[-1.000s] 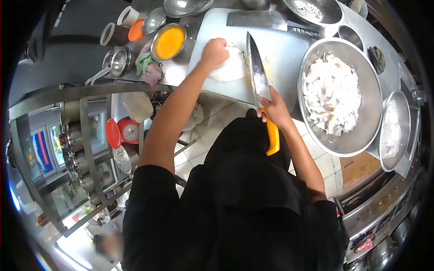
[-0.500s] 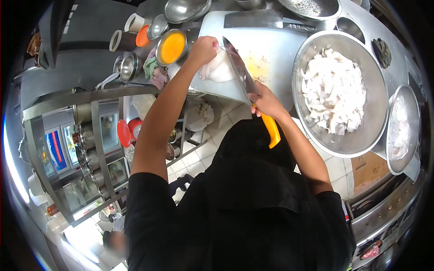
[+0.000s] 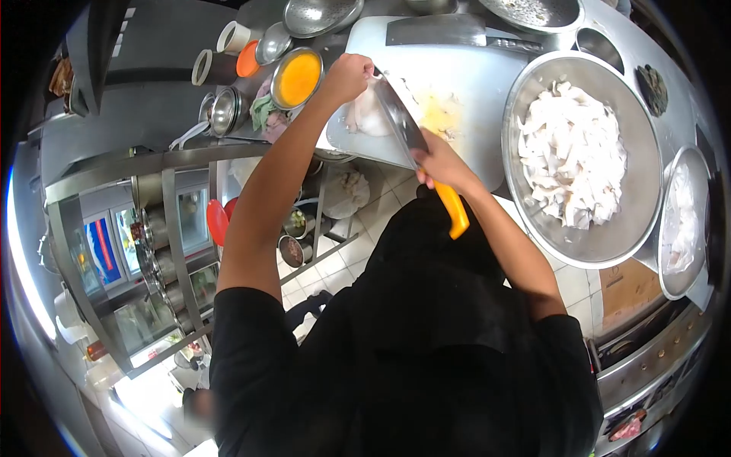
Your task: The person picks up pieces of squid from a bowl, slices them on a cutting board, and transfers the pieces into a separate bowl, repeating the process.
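Observation:
My right hand is wrapped round the yellow handle of a long knife. The blade slants up and left over the white cutting board, along the right side of a pale, whitish piece of meat. At the top of that piece my left hand is closed in a pinch beside the knife tip; the fingertips hold the edge of the meat, partly hidden. Right of the board, a large metal bowl holds a heap of white strips.
A cleaver lies across the board's back edge. To the left stand a bowl of orange liquid, cloths and small metal bowls. At the far right is a metal bowl with a plastic bag.
The whole view has shifted slightly, moving the bowls and board a little right. My right hand and the knife have moved slightly up relative to the board.

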